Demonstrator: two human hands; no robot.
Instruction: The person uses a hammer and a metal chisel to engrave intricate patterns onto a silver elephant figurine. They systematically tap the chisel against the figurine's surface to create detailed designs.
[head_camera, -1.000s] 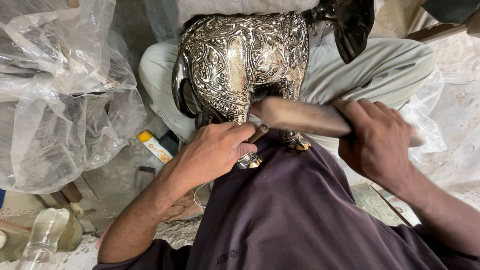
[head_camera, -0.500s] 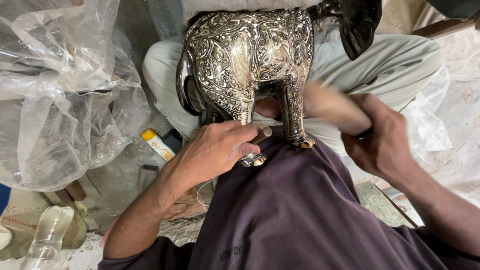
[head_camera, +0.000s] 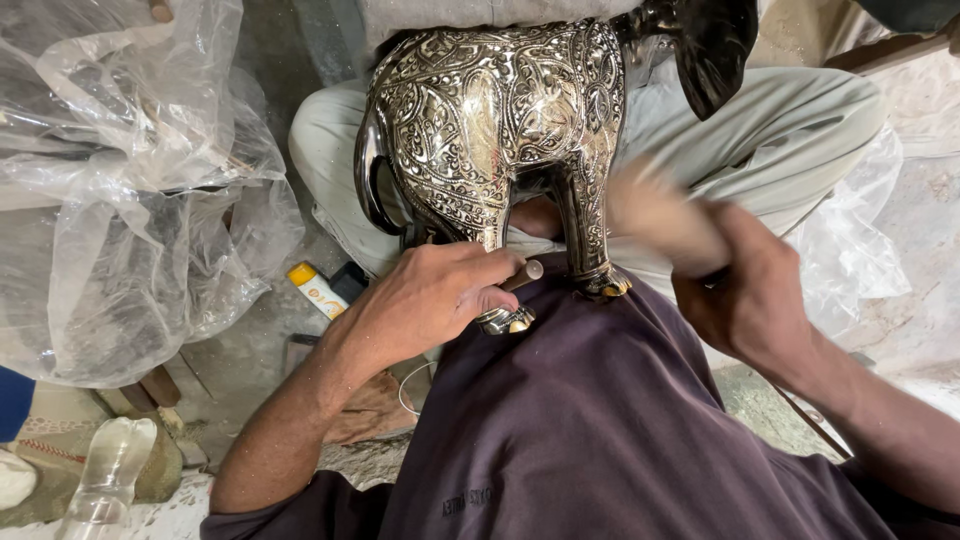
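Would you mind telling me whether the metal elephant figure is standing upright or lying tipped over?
Upright: the elephant figure has its legs pointing down, feet resting on the person's lap, steadied by the left hand.

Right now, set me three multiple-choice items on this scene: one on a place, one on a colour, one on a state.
1. Where does the engraved metal animal figure stand?
A. on the person's lap
B. inside the plastic sheeting
C. on a shelf

2. What colour is the cloth under the figure's feet?
A. white
B. dark purple
C. orange

3. How does the wooden tool in the right hand look?
A. sharp and lying flat
B. motion-blurred
C. wrapped in plastic

Answers:
1 A, its feet rest on the cloth over the legs.
2 B, the fabric is dark purple throughout.
3 B, its outline smears, while the left hand, gripping a small rod by the leg, is sharp.
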